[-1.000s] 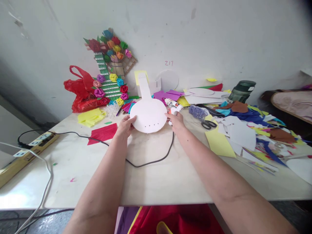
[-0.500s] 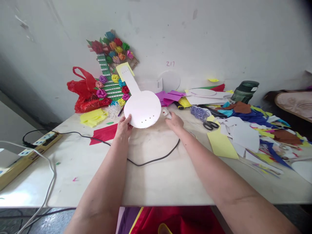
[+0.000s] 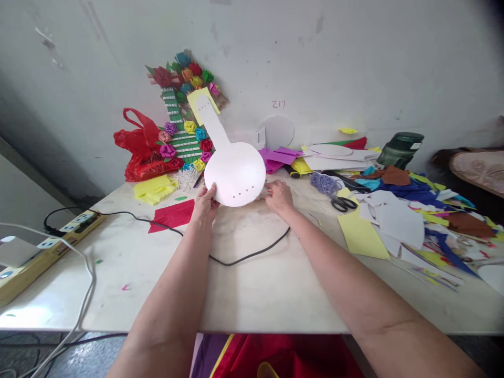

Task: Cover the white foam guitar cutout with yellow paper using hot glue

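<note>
A white banjo-shaped cutout (image 3: 235,170) stands tilted above the table, its round part low and its long neck pointing up and left. Small holes run along the lower right of the disc and near the neck's tip, behind which a pale yellow paper (image 3: 192,102) shows. My left hand (image 3: 206,206) pinches the disc's lower left edge, thumb in front. At the disc's right edge, my right hand (image 3: 280,197) has its fingers curled round a small whitish tool, mostly hidden behind the disc. A black cable (image 3: 252,256) loops below both hands.
Paper flowers on a green-and-white frame (image 3: 187,144) and a red bag (image 3: 142,149) stand behind at left. Scissors (image 3: 344,204), purple yarn (image 3: 323,184), yellow paper (image 3: 364,233), a dark bottle (image 3: 400,149) and scraps lie right. A power strip (image 3: 55,249) is at far left.
My right hand has moved in against the disc's right edge, and the whitish tool has gone mostly behind the disc. The view has shifted slightly.
</note>
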{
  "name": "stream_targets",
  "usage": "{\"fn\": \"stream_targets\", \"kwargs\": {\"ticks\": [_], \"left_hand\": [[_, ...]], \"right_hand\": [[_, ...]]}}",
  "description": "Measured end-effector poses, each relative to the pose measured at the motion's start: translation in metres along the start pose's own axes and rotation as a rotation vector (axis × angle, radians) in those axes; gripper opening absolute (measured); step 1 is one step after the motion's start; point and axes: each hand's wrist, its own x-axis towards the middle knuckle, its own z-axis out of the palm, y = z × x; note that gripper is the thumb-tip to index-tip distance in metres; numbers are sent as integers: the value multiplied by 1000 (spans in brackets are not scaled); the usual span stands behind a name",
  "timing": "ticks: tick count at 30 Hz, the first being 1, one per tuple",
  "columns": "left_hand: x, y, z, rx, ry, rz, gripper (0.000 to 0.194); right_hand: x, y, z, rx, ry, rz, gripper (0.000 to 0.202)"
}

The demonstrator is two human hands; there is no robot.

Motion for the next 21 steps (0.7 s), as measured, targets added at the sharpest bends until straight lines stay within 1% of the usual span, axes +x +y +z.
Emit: {"fn": "stream_targets", "kwargs": {"ticks": [1, 3, 5, 6, 8, 10, 12, 13, 16, 18, 20, 21], "left_hand": [[1, 0, 0, -13, 0, 4, 17], [2, -1, 0, -30, 4, 12, 16], [2, -1, 0, -38, 2, 24, 16], [2, -1, 1, -45, 0, 31, 17], [1, -1, 2, -67, -9, 43, 17], [0, -1, 3, -76, -15, 52, 15], [-1, -1, 5, -48, -17, 56, 14], [-2, 0, 6, -29, -19, 55, 14], [-3, 0, 9, 6, -56, 25, 18], [-7, 2, 12, 16, -108, -17, 23], [-15, 6, 17, 24, -186, -62, 31], [-20, 10, 21, 21, -245, -80, 38]], "right_hand": [[0, -3, -2, 143, -45, 12, 36], [0, -9, -5, 470, -182, 17, 32], [-2, -16, -6, 753, -312, -22, 26], [-4, -19, -7, 849, -354, -46, 24], [-7, -25, -6, 925, -388, -43, 20], [-10, -31, -4, 870, -356, 23, 18], [-14, -37, -2, 742, -265, 73, 27], [-15, -40, 0, 678, -208, 71, 31], [-20, -47, 1, 473, -56, -31, 34], [-21, -50, 0, 272, 28, -108, 33], [-22, -51, -3, 44, 84, -172, 31], [-22, -50, -5, -55, 99, -202, 30]]}}
